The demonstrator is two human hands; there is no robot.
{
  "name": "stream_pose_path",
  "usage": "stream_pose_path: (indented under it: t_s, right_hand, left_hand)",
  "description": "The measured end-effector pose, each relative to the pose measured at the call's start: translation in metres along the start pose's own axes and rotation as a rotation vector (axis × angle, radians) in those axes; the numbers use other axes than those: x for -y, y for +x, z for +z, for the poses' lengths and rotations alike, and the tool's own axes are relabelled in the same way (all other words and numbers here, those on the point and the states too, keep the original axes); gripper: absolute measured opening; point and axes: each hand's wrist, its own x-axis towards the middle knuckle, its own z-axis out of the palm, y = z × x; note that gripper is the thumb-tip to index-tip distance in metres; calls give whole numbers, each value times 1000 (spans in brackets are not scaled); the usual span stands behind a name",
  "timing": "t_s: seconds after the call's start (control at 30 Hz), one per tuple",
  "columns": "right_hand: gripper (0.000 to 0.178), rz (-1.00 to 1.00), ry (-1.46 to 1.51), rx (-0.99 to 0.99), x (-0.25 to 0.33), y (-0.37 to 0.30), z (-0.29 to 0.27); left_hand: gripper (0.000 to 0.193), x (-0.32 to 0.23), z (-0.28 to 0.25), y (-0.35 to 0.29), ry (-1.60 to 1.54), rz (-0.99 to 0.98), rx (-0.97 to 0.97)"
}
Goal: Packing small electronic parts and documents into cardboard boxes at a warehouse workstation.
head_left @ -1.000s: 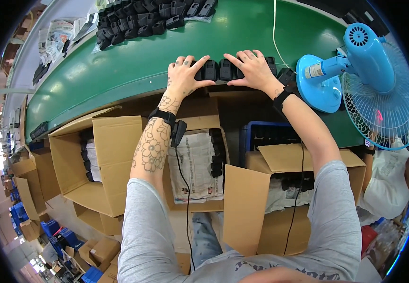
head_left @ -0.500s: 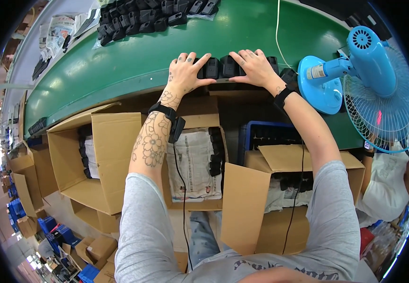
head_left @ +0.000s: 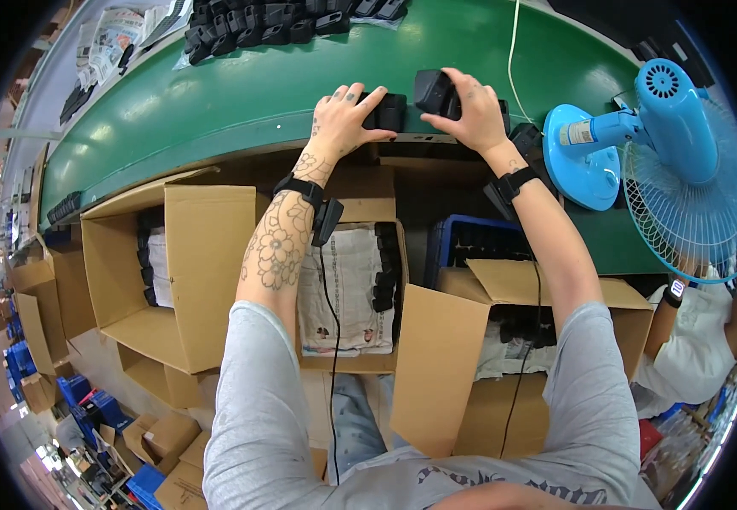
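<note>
My left hand (head_left: 340, 121) is at the near edge of the green bench, thumb and fingers closed around the end of a dark block of black plastic housings (head_left: 391, 113) resting there. To its right, my right hand (head_left: 479, 117) grips another black plastic housing (head_left: 435, 91), tilted and held just above the bench top. My fingers hide part of it, so I cannot tell whether it is one piece or several together. Another black piece (head_left: 503, 115) shows partly behind my right hand.
Many black housings (head_left: 249, 34) stand in rows at the back of the green bench (head_left: 207, 110). A blue fan (head_left: 581, 157) stands on the right, beside a white cable (head_left: 513, 59). Below the edge are open cartons (head_left: 211, 280) and a blue crate (head_left: 438, 246). Another person (head_left: 691, 331) is at far right.
My right hand has lifted and turned a black housing away from the row, opening a gap on the bench. My left hand has shifted slightly right, still at the left housings.
</note>
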Motion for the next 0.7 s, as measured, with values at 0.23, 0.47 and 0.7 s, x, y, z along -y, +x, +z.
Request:
stream_pose_path:
  t_s: [0.23,0.47,0.7]
  right_hand:
    - [70,502,1002,-376,63,-20,-76]
    - [97,801,1283,-614,139,-107,-251]
    - [98,1055,943,-774,201,-155,-331]
  left_hand:
    - [72,3,12,0,-48,-83,-125]
    - [77,1,-3,5,-136,-415,-179]
    - [62,9,-72,-10,-1253,-821,-881]
